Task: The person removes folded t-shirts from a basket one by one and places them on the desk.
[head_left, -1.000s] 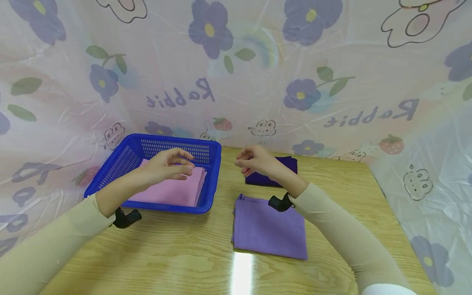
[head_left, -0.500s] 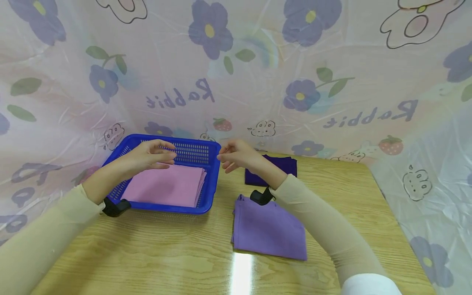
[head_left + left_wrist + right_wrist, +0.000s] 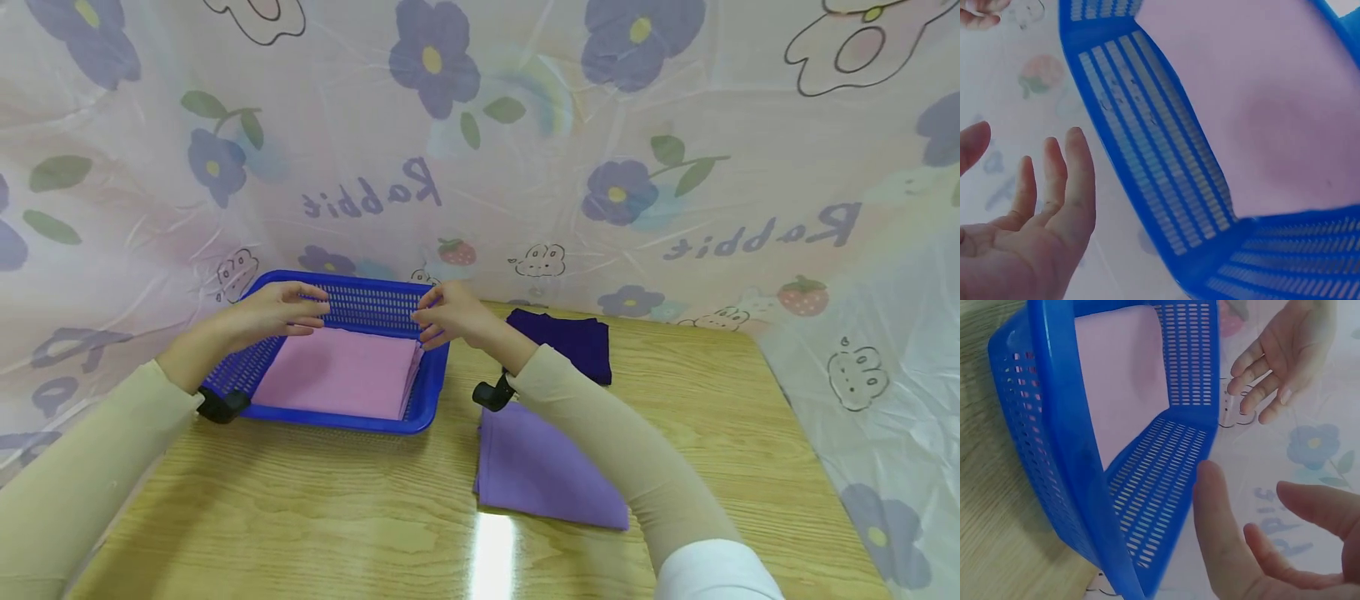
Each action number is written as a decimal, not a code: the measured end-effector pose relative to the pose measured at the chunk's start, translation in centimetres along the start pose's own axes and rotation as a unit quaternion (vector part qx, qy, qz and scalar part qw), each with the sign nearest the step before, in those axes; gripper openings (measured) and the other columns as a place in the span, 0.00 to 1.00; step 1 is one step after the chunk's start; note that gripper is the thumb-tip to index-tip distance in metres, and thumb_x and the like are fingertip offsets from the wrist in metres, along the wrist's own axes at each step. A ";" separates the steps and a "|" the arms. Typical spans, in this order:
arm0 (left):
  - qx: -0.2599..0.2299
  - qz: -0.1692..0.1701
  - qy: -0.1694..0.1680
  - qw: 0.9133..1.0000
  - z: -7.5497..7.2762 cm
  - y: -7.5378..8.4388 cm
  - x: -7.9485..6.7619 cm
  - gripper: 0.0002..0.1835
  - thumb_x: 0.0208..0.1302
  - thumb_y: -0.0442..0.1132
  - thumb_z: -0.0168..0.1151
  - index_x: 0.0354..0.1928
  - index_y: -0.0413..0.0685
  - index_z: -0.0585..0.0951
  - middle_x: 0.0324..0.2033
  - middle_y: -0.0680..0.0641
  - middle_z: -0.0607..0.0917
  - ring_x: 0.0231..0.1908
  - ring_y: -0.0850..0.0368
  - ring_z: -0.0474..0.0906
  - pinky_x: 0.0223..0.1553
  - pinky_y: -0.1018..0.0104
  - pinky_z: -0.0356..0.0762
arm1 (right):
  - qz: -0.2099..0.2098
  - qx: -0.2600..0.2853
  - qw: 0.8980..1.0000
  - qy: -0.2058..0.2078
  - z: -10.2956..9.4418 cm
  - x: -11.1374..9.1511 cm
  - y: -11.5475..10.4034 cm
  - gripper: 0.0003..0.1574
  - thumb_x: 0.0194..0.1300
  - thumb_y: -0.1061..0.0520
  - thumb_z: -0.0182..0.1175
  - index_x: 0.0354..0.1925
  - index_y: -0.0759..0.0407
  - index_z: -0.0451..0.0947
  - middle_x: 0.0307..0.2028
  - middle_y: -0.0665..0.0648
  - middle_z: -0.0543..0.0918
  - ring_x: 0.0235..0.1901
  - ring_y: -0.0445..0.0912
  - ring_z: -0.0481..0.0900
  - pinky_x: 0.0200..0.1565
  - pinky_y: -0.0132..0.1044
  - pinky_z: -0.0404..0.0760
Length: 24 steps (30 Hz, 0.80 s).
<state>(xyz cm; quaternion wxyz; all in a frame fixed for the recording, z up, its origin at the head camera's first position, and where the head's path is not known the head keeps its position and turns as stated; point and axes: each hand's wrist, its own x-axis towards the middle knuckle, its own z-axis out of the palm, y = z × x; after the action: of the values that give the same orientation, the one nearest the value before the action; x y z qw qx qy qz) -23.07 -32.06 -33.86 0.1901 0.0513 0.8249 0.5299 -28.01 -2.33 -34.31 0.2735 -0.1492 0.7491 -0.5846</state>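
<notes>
A folded pink cloth (image 3: 341, 372) lies flat inside a blue plastic basket (image 3: 431, 392) with slotted walls. Above the basket's left part hovers my left hand (image 3: 277, 310), its fingers loosely bent around nothing; the left wrist view shows this palm (image 3: 1035, 237) apart from the rim. Over the basket's right side is my right hand (image 3: 456, 317), also holding nothing, its fingers (image 3: 1216, 519) spread in the right wrist view. The two hands face each other across the pink cloth. Right of the basket lie a dark purple folded cloth (image 3: 577, 342) and a lighter purple one (image 3: 540, 471), partly hidden by my right arm.
The wooden table (image 3: 322, 508) bears the basket and cloths. A printed curtain (image 3: 510, 183) with flowers and rabbits hangs close behind the table and along its sides. Black wrist cameras (image 3: 492, 393) sit below both hands.
Both hands have moved left; the right hand has come from beside the dark purple cloth to over the basket's right side. The pink cloth shows more fully. The cloths and basket stay put.
</notes>
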 end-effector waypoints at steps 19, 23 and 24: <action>-0.003 -0.096 -0.045 0.994 -4.5 -3.5 2.0 0.36 0.82 0.43 0.42 0.72 0.19 0.43 0.72 0.22 0.50 0.70 0.31 0.55 0.68 0.47 0.59 | 0.073 -0.039 0.995 0.056 4.1 4.0 0.7 0.27 0.67 0.68 0.63 0.60 0.72 0.66 0.55 0.67 0.78 0.43 0.60 0.83 0.46 0.51 0.84; 0.002 -0.112 -0.045 0.993 -4.9 -4.2 2.3 0.36 0.82 0.43 0.42 0.72 0.18 0.44 0.71 0.22 0.49 0.70 0.28 0.52 0.69 0.45 0.57 | 0.083 -0.037 0.993 0.079 5.0 4.8 1.2 0.29 0.67 0.67 0.63 0.62 0.72 0.65 0.60 0.68 0.73 0.53 0.66 0.78 0.48 0.54 0.83; 0.002 -0.115 -0.043 0.992 -4.9 -4.4 2.4 0.36 0.81 0.43 0.42 0.72 0.18 0.44 0.71 0.22 0.49 0.70 0.28 0.52 0.69 0.45 0.57 | 0.086 -0.038 0.992 0.087 5.3 5.0 1.3 0.29 0.67 0.67 0.63 0.62 0.72 0.65 0.60 0.69 0.73 0.53 0.66 0.78 0.48 0.55 0.83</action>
<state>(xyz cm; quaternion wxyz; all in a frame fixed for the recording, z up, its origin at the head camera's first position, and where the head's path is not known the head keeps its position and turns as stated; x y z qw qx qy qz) -26.56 -37.51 -36.63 0.2855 -0.0209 0.8171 0.5004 -28.77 -8.87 -37.63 0.2506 -0.0437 0.8018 -0.5408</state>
